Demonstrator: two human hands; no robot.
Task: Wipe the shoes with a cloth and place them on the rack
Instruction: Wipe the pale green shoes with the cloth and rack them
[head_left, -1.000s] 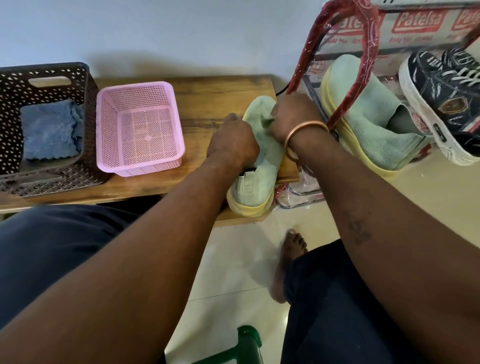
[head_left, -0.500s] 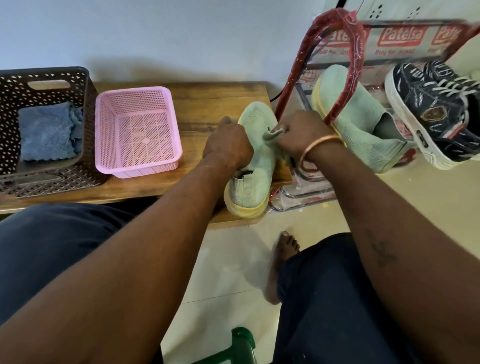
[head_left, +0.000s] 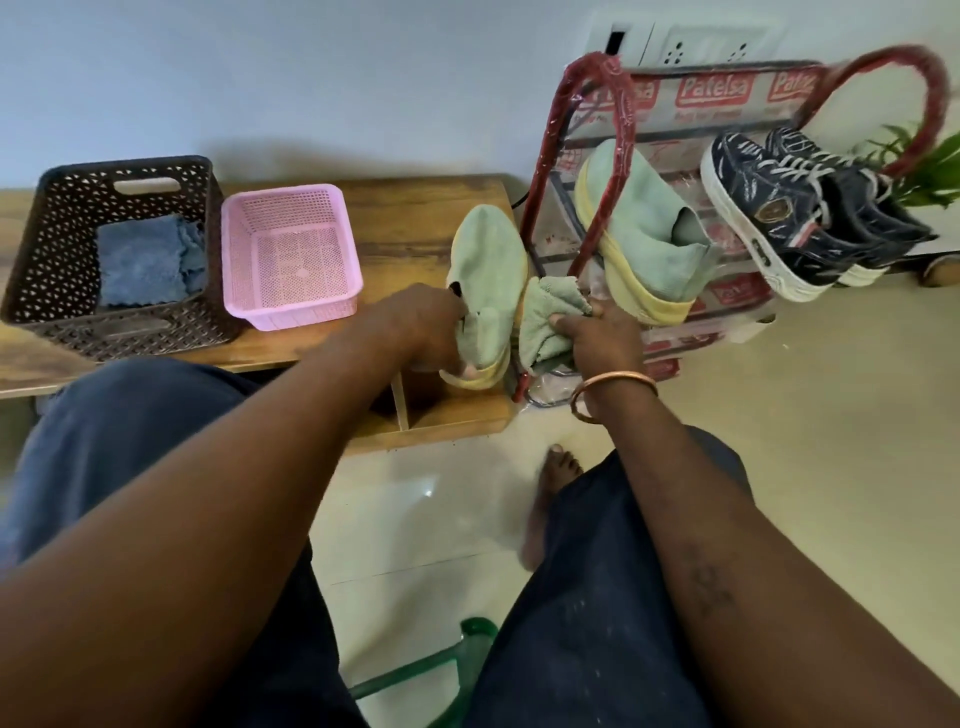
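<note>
A: Hand status?
B: The left hand (head_left: 426, 325) grips the green shoe (head_left: 485, 254) at its heel, on the table (head_left: 405, 208) edge. The right hand (head_left: 597, 338) clutches the cloth (head_left: 545, 317).
A: Change?
B: The cloth has moved from mid-shoe to the heel side. The matching shoe (head_left: 639, 228) sits on the rack (head_left: 602, 156).

Soft, even room light; one small glare spot on the glossy cream floor tiles (head_left: 427, 492); frame edges bow, detail slightly smeared.
</note>
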